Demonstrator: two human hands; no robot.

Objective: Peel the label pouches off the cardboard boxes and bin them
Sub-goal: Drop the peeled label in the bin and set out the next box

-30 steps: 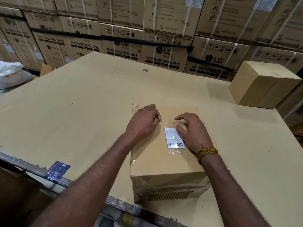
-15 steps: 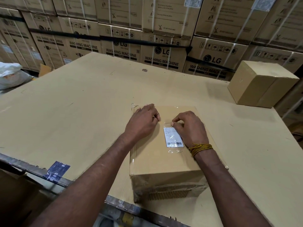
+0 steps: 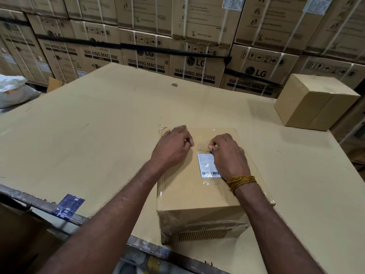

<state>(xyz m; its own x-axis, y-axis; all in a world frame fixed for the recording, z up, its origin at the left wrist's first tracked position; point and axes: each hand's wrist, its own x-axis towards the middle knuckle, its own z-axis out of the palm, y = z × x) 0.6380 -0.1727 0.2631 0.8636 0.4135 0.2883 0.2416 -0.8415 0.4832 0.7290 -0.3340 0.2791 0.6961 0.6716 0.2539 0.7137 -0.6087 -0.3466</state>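
Note:
A cardboard box (image 3: 189, 196) wrapped in clear film stands on the table near its front edge. On its top sits a clear label pouch (image 3: 207, 167) with a white barcode slip inside. My right hand (image 3: 229, 155) lies over the pouch's right side, its thumb and curled fingers pinching the pouch's far edge. My left hand (image 3: 171, 147) rests on the far left part of the box top, fingers curled down against it. A second plain cardboard box (image 3: 314, 101) stands at the table's far right corner.
The cardboard-covered table (image 3: 98, 135) spreads wide to the left and back. Stacked washing-machine cartons (image 3: 197, 62) wall off the far side. A white sack (image 3: 13, 91) lies beyond the left edge. A blue sticker (image 3: 69, 204) sits at the front left edge.
My right hand has slid up along the pouch and its fingers have curled in, from lying flat to pinching the pouch's far edge. The left hand has stayed on the box.

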